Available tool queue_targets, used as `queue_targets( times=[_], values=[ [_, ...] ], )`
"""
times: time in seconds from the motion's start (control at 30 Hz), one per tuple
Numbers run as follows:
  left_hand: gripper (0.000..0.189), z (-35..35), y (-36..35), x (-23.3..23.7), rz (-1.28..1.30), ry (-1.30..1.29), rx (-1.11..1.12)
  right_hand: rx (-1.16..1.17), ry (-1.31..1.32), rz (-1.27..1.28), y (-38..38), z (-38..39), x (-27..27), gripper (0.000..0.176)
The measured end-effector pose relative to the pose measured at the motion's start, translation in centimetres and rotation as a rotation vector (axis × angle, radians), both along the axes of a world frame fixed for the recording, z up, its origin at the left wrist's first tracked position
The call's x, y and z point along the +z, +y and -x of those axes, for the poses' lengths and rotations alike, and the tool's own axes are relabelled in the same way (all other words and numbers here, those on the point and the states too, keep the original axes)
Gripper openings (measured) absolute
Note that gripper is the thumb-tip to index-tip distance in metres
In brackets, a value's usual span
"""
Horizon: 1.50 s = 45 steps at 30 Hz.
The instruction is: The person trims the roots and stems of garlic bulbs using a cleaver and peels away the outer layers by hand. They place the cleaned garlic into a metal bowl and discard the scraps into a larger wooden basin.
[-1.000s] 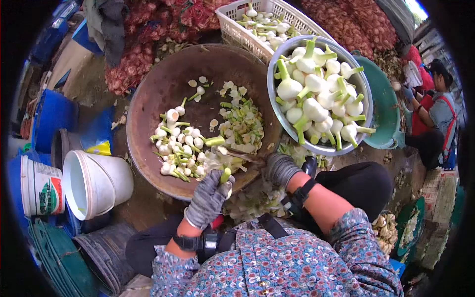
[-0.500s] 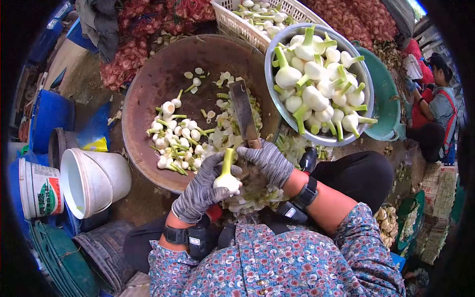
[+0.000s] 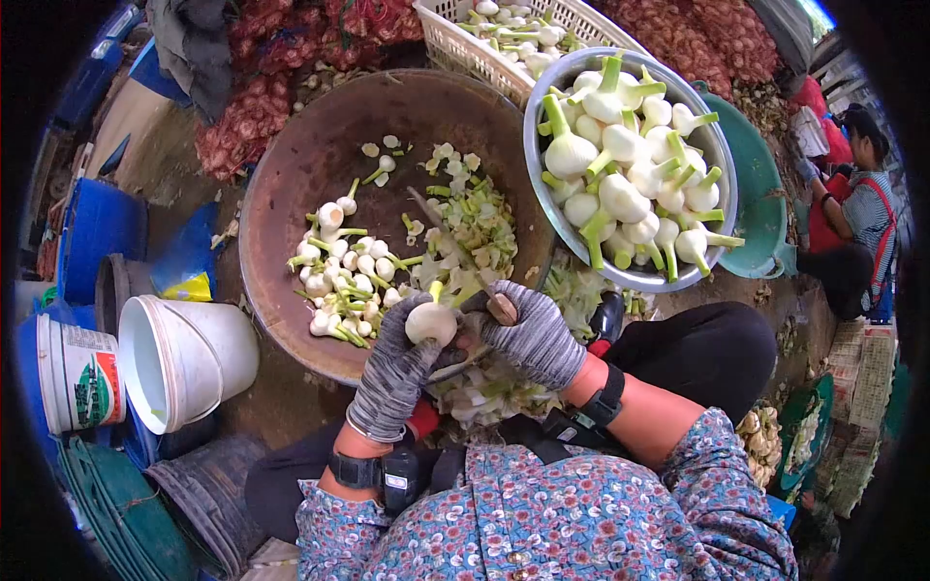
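Observation:
My left hand (image 3: 395, 363), in a grey knit glove, is wrapped round a white garlic bulb (image 3: 432, 324), its short green stem pointing away from me. My right hand (image 3: 535, 337), gloved alike, grips the wooden handle of a knife (image 3: 502, 309). The knife's blade now shows nearly edge-on, reaching up and left over the big brown basin (image 3: 268, 290). Small garlic bulbs (image 3: 354, 276) are piled in the left of this basin. Peelings and cut stem pieces (image 3: 489, 218) lie on its right side. More peelings (image 3: 499, 392) are heaped below my hands.
A metal bowl (image 3: 535, 160) heaped with trimmed garlic stands at upper right, by a green tub (image 3: 760, 194). Behind is a white crate (image 3: 465, 48) of garlic. White buckets (image 3: 208, 358) stand at left. Another person (image 3: 852, 213) sits at far right.
The garlic bulb has moved up and turned, its rounded base now more toward me. The knife has rotated from showing its flat side to nearly edge-on. Both hands stay close together.

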<state>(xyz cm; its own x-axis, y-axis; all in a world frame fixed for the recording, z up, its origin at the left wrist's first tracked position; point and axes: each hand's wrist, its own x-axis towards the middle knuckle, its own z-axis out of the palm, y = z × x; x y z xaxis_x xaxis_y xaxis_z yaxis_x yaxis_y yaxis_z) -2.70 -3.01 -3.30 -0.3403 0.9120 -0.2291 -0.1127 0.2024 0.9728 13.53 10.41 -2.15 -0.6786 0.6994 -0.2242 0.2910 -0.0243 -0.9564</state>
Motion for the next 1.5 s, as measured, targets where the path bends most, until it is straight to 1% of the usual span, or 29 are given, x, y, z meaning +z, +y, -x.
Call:
queue_targets(
  times=[0.03,0.13,0.2,0.27,0.33,0.37,0.4,0.5,0.6,0.7,0.8,0.9,1.0,1.07,1.1,1.13,1.2,1.23,1.27,1.33,1.37,1.4,1.43,1.47,1.5],
  values=[
    [0.051,-0.1,0.0,-0.3,0.001,0.032,0.032,-0.015,-0.017,-0.059,0.1,0.0,-0.2,0.037],
    [0.045,-0.6,0.7,2.2,0.007,-0.147,0.060,-0.025,-0.035,-0.250,0.3,-0.1,-0.2,0.036],
    [0.042,-0.5,0.8,1.8,0.034,-0.139,0.029,0.007,-0.002,-0.401,0.4,-0.2,1.4,0.036],
    [0.043,-0.5,0.9,1.4,0.062,-0.126,0.002,0.055,-0.045,-0.508,0.3,-0.1,1.9,0.037],
    [0.045,-0.6,1.0,1.3,0.069,0.139,-0.055,0.100,-0.103,-0.600,0.1,0.1,1.9,0.038],
    [0.046,-0.7,1.0,1.3,0.073,0.271,-0.082,0.110,-0.128,-0.609,0.2,0.1,2.0,0.036],
    [0.047,-1.0,1.0,1.2,0.039,0.185,-0.039,0.122,-0.153,-0.618,0.2,0.1,2.2,0.035],
    [0.050,-0.9,1.5,1.4,0.151,0.440,-0.157,0.130,-0.200,-0.614,0.3,0.2,1.6,0.031],
    [0.046,-1.0,1.7,0.9,0.067,0.252,-0.065,0.125,-0.232,-0.552,0.4,0.4,1.5,0.029],
    [0.046,-0.9,1.7,1.7,0.078,0.023,0.003,0.124,-0.218,-0.508,0.5,0.5,1.5,0.028],
    [0.047,-0.4,1.5,0.5,0.115,0.338,-0.115,0.181,-0.251,-0.572,0.4,0.5,1.5,0.029],
    [0.047,-0.6,1.4,0.1,0.053,0.373,-0.104,0.181,-0.307,-0.554,0.4,0.8,1.3,0.029],
    [0.047,-0.8,1.2,1.1,0.106,0.111,0.032,0.077,-0.255,-0.386,0.4,1.2,2.0,0.031],
    [0.051,-0.7,1.3,1.8,0.046,0.048,0.034,-0.001,-0.219,-0.264,0.7,1.4,1.7,0.032],
    [0.053,-0.6,1.2,1.9,0.031,0.017,0.037,-0.019,-0.248,-0.297,1.0,1.3,1.0,0.031],
    [0.053,-0.7,1.0,1.8,-0.050,-0.276,0.072,-0.037,-0.276,-0.333,1.4,1.1,0.1,0.031],
    [0.058,-0.3,0.4,2.0,-0.126,-0.483,0.040,-0.072,-0.357,-0.429,2.2,0.9,-0.8,0.028],
    [0.060,0.0,0.3,2.2,-0.166,-0.582,0.024,-0.071,-0.401,-0.421,2.7,0.9,-1.4,0.028],
    [0.059,0.0,0.3,2.9,-0.139,-0.687,0.075,-0.072,-0.447,-0.411,3.3,0.8,-2.3,0.028],
    [0.053,0.7,0.5,2.8,-0.198,-0.870,0.043,-0.072,-0.530,-0.410,4.0,0.4,-3.8,0.029],
    [0.051,1.0,0.5,2.7,-0.228,-0.962,0.029,-0.103,-0.452,-0.415,3.9,0.5,-3.5,0.028],
    [0.047,1.1,0.5,2.7,-0.222,-0.962,0.051,-0.132,-0.374,-0.418,3.5,0.5,-3.1,0.027],
    [0.049,1.2,0.2,2.5,-0.196,-0.864,0.057,-0.161,-0.297,-0.419,3.1,0.5,-2.6,0.027],
    [0.051,1.2,0.0,2.0,-0.169,-0.768,0.062,-0.137,-0.269,-0.352,2.8,0.9,-0.5,0.028],
    [0.053,1.1,-0.1,1.4,-0.142,-0.673,0.064,-0.051,-0.221,-0.415,2.7,1.0,0.9,0.029]
  ],
)
